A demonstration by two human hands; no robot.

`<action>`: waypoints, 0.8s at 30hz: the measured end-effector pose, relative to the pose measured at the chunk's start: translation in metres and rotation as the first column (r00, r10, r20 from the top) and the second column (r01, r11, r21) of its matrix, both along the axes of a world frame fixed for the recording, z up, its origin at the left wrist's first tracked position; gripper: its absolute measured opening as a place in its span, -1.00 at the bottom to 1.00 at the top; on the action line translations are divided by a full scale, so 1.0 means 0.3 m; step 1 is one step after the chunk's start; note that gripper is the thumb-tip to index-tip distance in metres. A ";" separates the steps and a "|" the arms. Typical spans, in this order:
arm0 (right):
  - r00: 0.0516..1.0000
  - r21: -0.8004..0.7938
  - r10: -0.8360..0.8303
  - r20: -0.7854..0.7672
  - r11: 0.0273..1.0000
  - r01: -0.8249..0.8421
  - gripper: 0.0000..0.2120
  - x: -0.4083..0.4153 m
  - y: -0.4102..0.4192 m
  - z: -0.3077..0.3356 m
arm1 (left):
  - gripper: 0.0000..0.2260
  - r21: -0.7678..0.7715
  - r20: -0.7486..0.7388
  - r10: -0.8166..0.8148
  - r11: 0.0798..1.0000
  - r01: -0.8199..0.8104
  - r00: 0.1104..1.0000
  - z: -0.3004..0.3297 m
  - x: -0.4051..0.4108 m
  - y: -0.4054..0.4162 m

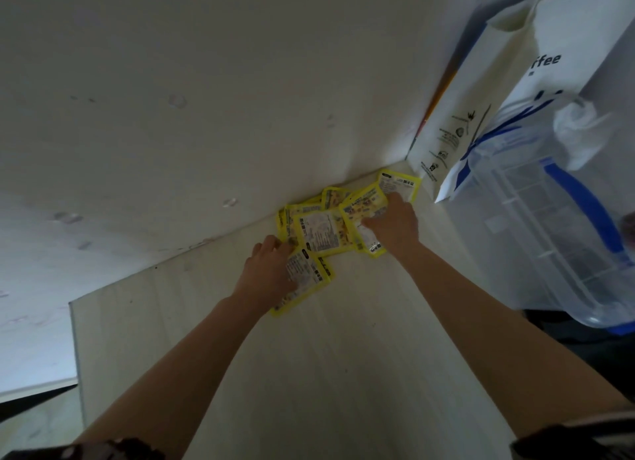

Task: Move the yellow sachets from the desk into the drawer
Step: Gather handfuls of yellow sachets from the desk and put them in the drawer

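Head camera looks down on a pale wooden desk (309,373) that meets a white wall (171,115). A pile of flat yellow sachets with white printed labels (319,232) lies at the far edge of the desk, against the wall, near the far right corner. The left hand (266,270) rests on the near left part of the pile, and its thumb and fingers pinch one yellow sachet (304,277). The right hand (395,227) lies on the right part of the pile, its fingers curled down over the sachets. A white paper bag with black print (481,122) and a clear plastic box with blue handles (543,225) stand at the right edge of the desk, just beside the pile.
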State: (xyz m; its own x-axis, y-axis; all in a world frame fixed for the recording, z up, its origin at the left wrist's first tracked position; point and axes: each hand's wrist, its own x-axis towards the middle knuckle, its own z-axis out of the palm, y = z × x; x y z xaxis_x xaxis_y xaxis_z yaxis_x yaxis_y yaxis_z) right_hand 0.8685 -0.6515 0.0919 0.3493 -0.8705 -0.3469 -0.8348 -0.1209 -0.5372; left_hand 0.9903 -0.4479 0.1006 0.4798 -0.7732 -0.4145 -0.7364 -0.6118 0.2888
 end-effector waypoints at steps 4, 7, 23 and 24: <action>0.999 0.001 -0.016 0.033 1.000 0.016 -0.44 -0.009 0.019 0.003 | -0.47 0.058 0.005 0.008 0.998 -0.008 1.000 0.008 -0.010 0.022; 0.997 0.030 -0.039 0.072 0.999 0.037 -0.43 -0.028 0.029 0.016 | -0.52 0.059 0.017 0.015 0.998 -0.016 1.000 0.014 -0.020 0.042; 0.997 0.102 -0.012 0.071 0.995 0.004 -0.60 -0.225 0.020 0.038 | -0.56 0.035 -0.122 0.063 0.998 -0.059 0.991 0.087 -0.085 0.086; 0.996 0.105 -0.027 0.080 0.994 0.018 -0.62 -0.232 0.013 0.040 | -0.55 0.052 -0.124 0.066 0.997 -0.060 0.990 0.092 -0.078 0.085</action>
